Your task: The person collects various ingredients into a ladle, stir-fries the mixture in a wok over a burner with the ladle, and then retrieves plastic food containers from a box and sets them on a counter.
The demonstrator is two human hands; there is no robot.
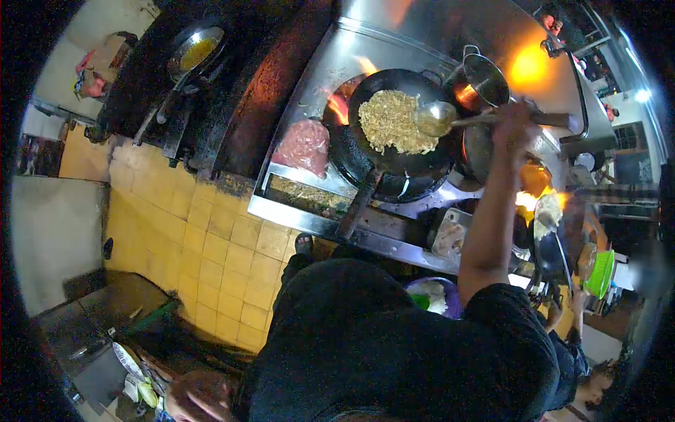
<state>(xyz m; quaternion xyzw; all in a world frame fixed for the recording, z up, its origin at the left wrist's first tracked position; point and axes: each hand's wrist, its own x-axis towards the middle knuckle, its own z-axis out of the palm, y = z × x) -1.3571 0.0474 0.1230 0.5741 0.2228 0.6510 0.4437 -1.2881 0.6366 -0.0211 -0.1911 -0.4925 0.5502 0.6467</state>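
Golden-brown food (394, 121) lay in small pieces on the bed of the black wok (416, 163), at one o'clock from the middle of the view. The right hand (515, 130) was closed around the wooden handle of the ladle (436, 118), which came in from three o'clock, and its metal bowl touched the food at the right edge. The wok handle (357, 211) pointed to seven o'clock, and no hand was on it. The left hand (200, 397) was low at seven o'clock, near a knife (126, 360); its grip I could not tell, because the fingers were blurred.

Flames (339, 107) rose at ten o'clock of the wok, so good work, as I judged, asked for short, low strokes: the bowl should slide under the food, turn it toward the centre, and reach the flame side also, so that nothing burned there. With the wok handle free, a light push was safer than a hard one. The wrist needed some care near the metal pot (485, 79) at two o'clock. The bag of pink meat (302, 144) sat at nine o'clock, beside the wok, and better stayed out of the strokes.
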